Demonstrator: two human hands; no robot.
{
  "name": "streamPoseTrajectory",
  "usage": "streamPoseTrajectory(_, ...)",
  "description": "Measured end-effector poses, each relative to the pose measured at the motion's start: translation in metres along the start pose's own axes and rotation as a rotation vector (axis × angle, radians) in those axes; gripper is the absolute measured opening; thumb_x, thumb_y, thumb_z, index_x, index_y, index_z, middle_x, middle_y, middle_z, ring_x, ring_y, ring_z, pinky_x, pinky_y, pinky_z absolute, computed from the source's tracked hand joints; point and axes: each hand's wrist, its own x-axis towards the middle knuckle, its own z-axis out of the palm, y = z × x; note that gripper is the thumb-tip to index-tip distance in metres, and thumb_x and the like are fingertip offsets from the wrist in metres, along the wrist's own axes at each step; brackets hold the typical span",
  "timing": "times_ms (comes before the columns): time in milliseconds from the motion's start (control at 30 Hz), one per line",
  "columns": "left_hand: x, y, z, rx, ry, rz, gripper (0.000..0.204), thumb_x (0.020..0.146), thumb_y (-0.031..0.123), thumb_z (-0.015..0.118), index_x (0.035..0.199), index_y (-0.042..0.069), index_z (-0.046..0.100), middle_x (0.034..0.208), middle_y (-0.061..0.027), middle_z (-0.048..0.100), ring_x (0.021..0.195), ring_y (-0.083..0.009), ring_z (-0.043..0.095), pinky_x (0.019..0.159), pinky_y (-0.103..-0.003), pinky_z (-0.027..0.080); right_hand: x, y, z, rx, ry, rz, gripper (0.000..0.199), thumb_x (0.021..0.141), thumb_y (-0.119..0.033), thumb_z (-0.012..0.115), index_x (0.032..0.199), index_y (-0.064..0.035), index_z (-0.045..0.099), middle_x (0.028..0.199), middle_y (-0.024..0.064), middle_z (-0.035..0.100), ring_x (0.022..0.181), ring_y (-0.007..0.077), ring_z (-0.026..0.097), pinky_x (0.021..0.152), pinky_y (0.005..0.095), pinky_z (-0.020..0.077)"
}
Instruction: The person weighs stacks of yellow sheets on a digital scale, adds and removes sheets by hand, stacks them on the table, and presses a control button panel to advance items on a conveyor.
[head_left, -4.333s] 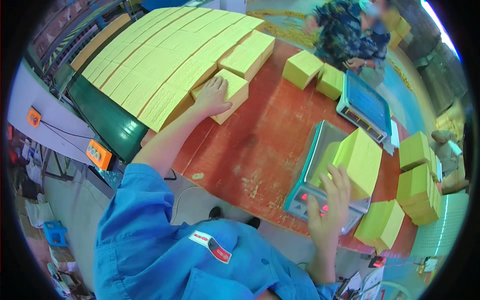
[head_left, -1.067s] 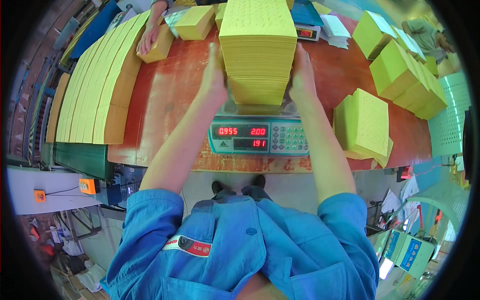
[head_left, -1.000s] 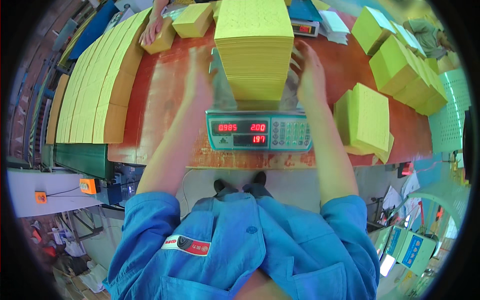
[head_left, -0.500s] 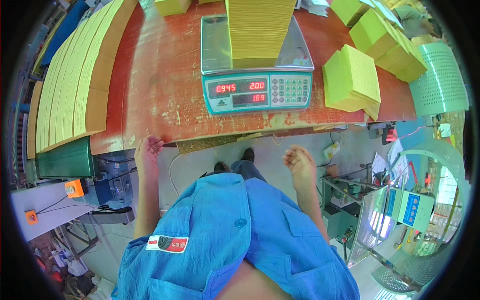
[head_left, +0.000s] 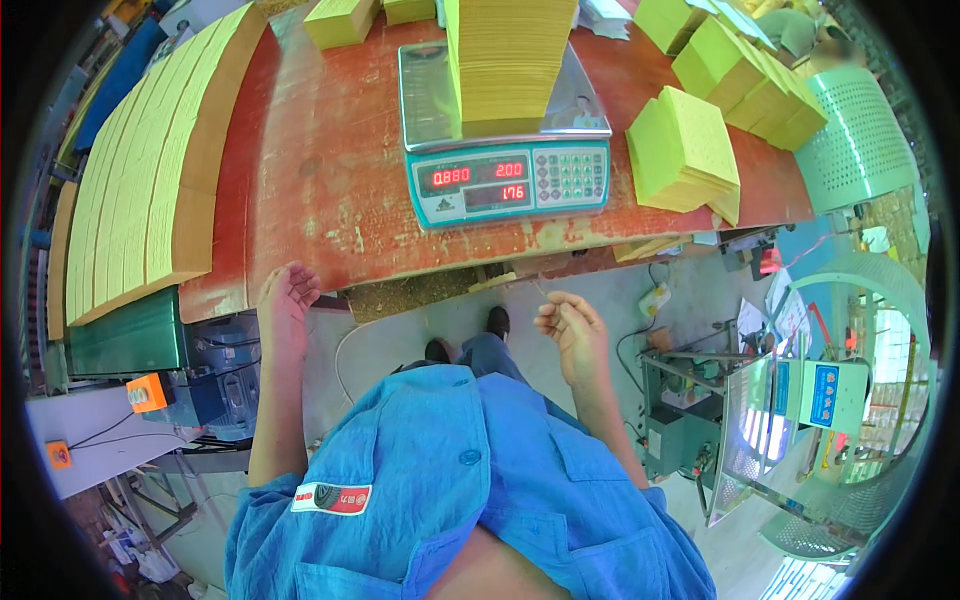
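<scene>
1. Your left hand [head_left: 285, 300] hung below the red table [head_left: 320, 180] edge — fingers loosely curled, empty.
2. Your right hand [head_left: 570, 325] — fingers pinched narrow, contents unclear.
3. Yellow paper stack [head_left: 505, 60] sat on the scale [head_left: 510, 180]; grey floor [head_left: 400, 335] below.

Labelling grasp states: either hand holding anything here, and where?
Nothing held. Left hand hangs open below the table edge; right hand is loosely curled and empty. The paper stack sits alone on the scale.
</scene>
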Motion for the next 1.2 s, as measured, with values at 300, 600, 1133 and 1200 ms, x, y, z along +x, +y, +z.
streamPoseTrajectory(300, -0.005, 0.05, 0.153, 0.343, -0.089, 0.241, 0.021, 0.099, 0.014, 0.049, 0.099, -0.002, 0.062, 0.092, -0.0101, 0.066, 0.084, -0.0167, 0.063, 0.077, -0.031, 0.05, 0.071, -0.072, 0.025, -0.051, -0.214, -0.138, 0.021, 0.097, -0.009, 0.049, 0.111, 0.0004, 0.062, 0.095, 0.0089, 0.067, 0.083, 0.0163, 0.065, 0.076, 0.0304, 0.0521)
streamPoseTrajectory(600, -0.036, -0.004, 0.414, 0.717, -0.989, 0.637, 0.013, 0.082, -0.007, 0.061, 0.094, -0.001, 0.066, 0.098, -0.0118, 0.067, 0.087, -0.0218, 0.064, 0.079, -0.031, 0.05, 0.101, -0.088, -0.036, -0.211, -0.405, -0.079, 0.02, 0.095, -0.008, 0.054, 0.11, 0.0025, 0.061, 0.095, 0.0072, 0.064, 0.08, 0.0137, 0.063, 0.076, 0.0281, 0.0527)
streamPoseTrajectory(1133, -0.007, -0.074, 0.571, 1.142, -1.038, 1.095, 0.025, 0.072, 0.01, 0.076, 0.092, 0.003, 0.062, 0.114, -0.011, 0.063, 0.103, -0.0324, 0.059, 0.087, -0.04, 0.048, 0.077, -0.132, -0.15, -0.145, -0.039, -0.152, 0.02, 0.093, -0.007, 0.054, 0.109, 0.0028, 0.063, 0.092, 0.0083, 0.068, 0.081, 0.0145, 0.066, 0.074, 0.0283, 0.0532)
streamPoseTrajectory(1200, -0.007, -0.076, 0.572, 1.142, -1.035, 1.11, 0.023, 0.073, 0.01, 0.075, 0.091, 0.003, 0.062, 0.113, -0.011, 0.064, 0.102, -0.0323, 0.059, 0.087, -0.04, 0.048, 0.077, -0.154, -0.151, -0.142, -0.039, -0.208, 0.02, 0.094, -0.007, 0.054, 0.109, 0.0028, 0.063, 0.093, 0.0081, 0.067, 0.081, 0.014, 0.066, 0.074, 0.0283, 0.053)
